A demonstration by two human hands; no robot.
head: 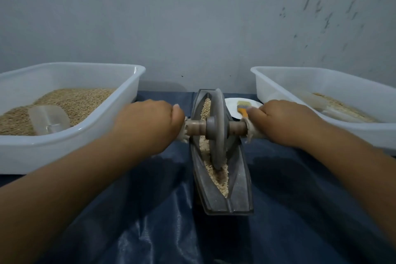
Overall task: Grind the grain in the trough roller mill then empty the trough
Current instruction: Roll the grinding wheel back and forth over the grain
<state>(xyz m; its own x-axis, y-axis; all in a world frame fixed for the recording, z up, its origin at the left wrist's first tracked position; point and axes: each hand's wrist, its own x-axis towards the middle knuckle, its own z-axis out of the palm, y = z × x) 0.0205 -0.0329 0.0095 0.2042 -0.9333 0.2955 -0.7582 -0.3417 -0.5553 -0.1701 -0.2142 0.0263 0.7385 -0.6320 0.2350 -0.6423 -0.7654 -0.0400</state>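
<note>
Both arms reach in. Left hand [150, 122] at 9 o'clock and right hand [285, 122] at 3 grip the axle [235, 127]; wheel [216, 128] looks heavy, hard; grain [218, 176] loose.

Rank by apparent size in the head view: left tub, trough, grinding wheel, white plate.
1. left tub
2. trough, though it lies nearer the camera
3. grinding wheel
4. white plate, partly hidden behind the wheel and the right hand, so unsure
</note>
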